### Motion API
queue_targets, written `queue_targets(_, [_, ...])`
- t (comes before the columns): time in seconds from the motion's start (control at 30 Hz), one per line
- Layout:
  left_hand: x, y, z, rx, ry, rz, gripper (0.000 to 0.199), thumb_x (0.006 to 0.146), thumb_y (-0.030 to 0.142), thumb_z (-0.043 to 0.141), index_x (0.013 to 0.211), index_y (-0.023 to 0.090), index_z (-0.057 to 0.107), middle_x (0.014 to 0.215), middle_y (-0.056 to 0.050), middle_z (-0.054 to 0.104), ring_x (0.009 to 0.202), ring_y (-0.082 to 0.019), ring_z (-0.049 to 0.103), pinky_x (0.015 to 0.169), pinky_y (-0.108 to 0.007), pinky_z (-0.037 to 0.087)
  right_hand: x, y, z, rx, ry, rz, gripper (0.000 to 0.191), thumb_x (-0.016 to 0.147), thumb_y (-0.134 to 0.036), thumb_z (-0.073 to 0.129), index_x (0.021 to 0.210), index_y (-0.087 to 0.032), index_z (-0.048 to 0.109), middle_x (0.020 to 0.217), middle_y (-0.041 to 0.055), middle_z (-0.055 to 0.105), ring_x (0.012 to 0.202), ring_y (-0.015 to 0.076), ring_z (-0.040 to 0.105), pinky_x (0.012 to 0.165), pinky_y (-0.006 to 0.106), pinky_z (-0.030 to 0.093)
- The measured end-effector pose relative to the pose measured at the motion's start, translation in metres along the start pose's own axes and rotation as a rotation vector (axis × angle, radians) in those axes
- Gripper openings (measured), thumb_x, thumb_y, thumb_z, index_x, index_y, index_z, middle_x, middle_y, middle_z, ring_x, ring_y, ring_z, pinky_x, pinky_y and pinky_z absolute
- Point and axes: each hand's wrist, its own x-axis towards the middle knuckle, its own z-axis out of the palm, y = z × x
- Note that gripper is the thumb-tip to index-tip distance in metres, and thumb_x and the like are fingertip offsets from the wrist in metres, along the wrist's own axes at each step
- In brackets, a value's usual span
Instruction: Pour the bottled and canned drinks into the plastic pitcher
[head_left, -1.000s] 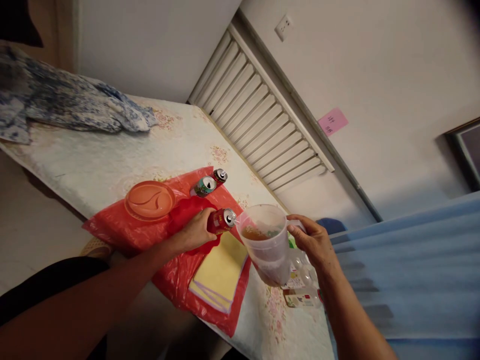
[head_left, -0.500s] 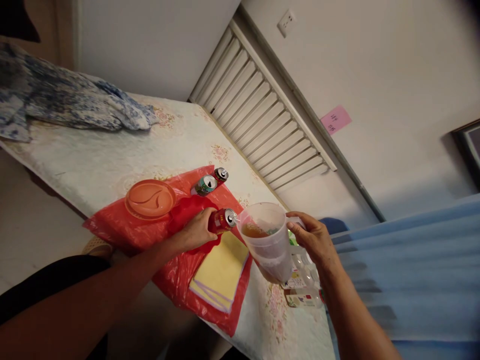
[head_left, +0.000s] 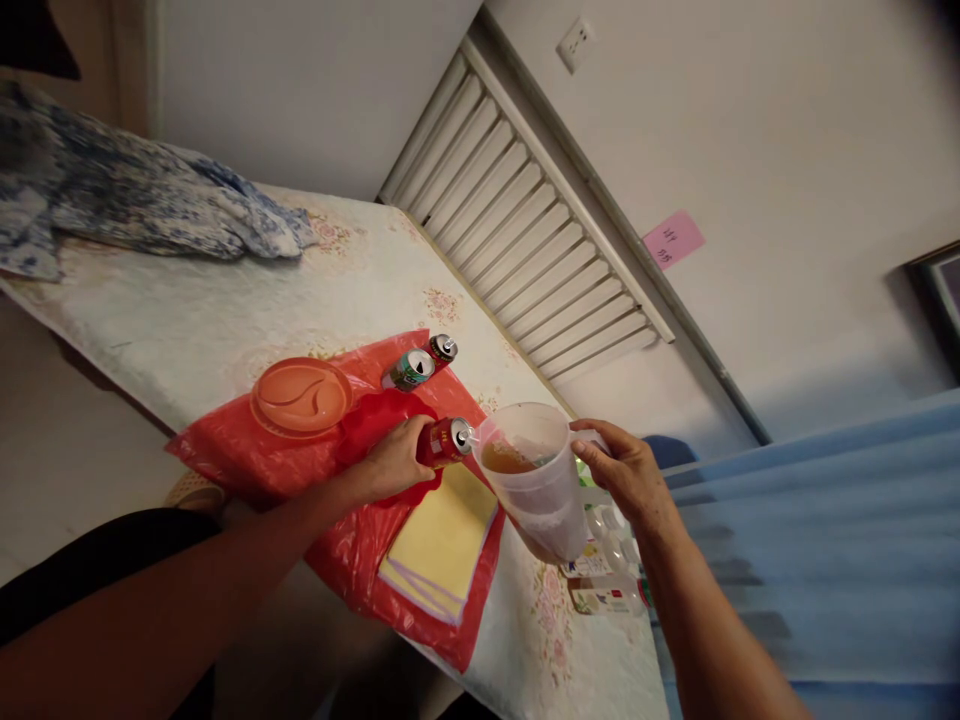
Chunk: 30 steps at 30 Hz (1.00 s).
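Note:
My left hand (head_left: 397, 458) is wrapped round a red drink can (head_left: 441, 442) with its tab opened, over a red scalloped dish (head_left: 367, 430). In my right hand (head_left: 622, 462) is the handle of a translucent plastic pitcher (head_left: 536, 500), tilted toward the can, with amber liquid inside. The pitcher's spout is at the can's opened top; whether they touch I cannot tell. Behind them stand a green can (head_left: 409, 370) and a dark red can (head_left: 442, 350), both opened. An orange lid (head_left: 301, 397) lies to the left, and a folded yellow cloth (head_left: 441, 550) lies below the can.
A red plastic sheet (head_left: 337, 560) lies under these things on the flower-patterned table (head_left: 375, 270). Several clear bottles (head_left: 607, 595) are partly hidden behind the pitcher and my right arm. Blue-and-white fabric (head_left: 165, 205) is at the far left. A radiator (head_left: 525, 220) runs along the wall.
The pitcher has tipped very slightly further toward the red can, with my right hand shifting a little left. The left hand and its can look still.

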Motion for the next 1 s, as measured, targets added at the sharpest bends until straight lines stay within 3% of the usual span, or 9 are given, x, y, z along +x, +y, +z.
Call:
queue_targets(0.37, [-0.0002,0.0034,-0.0011,-0.009,-0.016,-0.030,0.050,0.061,0.021,0.072,0.106,0.025,0.052,0.111,-0.006,0.064,0.102,-0.027,0.062,0.084,-0.035,0.050,0.0023,-0.0036,0.0004,0.051,-0.050,0.093,0.037,0.067,-0.047,0.078,0.091,-0.019,0.074,0.050,-0.0075,0.038,0.047,0.0075,0.031,0.043,0.021,0.024])
queue_targets(1.0, [0.0011,-0.0015,0.0015,-0.003,-0.008,-0.023,0.050,0.062,0.020,0.073,0.106,0.023,0.052,0.108,-0.004,0.064,0.099,-0.023,0.062,0.083,-0.030,0.049,0.0038,-0.0057,-0.0021,0.006,-0.099,0.079,0.043,0.069,-0.051,0.076,0.095,-0.017,0.072,0.054,-0.0062,0.041,0.050,0.0086,0.035,0.047,0.022,0.028])
